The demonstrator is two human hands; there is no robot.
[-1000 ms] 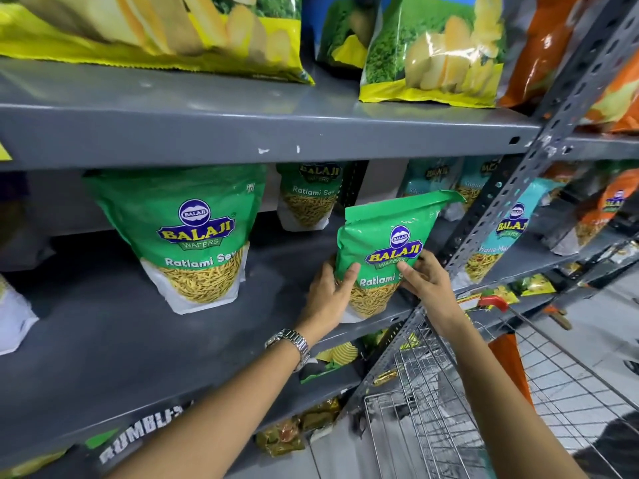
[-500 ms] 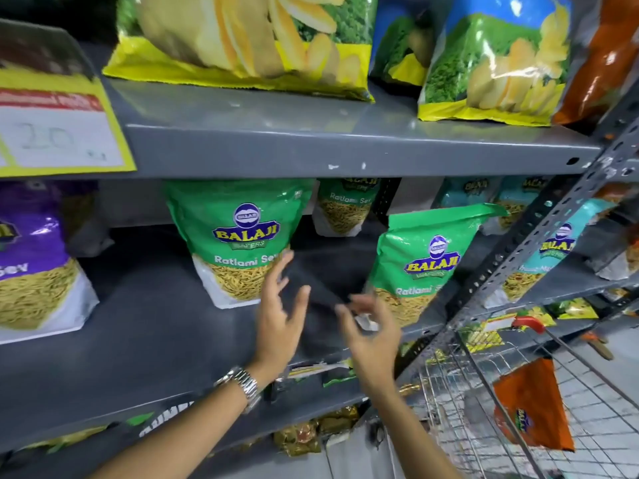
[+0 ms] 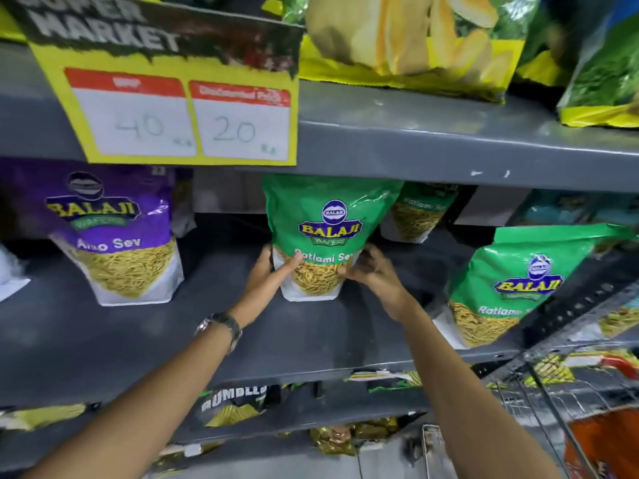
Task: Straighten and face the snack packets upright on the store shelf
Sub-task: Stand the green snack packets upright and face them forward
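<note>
While both hands (image 3: 268,274) (image 3: 371,271) clasp its edges, green packet (image 3: 323,236) stands upright.

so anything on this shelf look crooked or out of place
Yes. The green Ratlami Sev packet on the right leans sideways near the shelf's front edge, out of line with the upright ones. The green packet held between both hands and the purple packet stand straight, facing forward.

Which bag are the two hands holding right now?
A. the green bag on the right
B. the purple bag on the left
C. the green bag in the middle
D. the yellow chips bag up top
C: the left hand and right hand grip the lower sides of the middle green Ratlami Sev packet.
</note>
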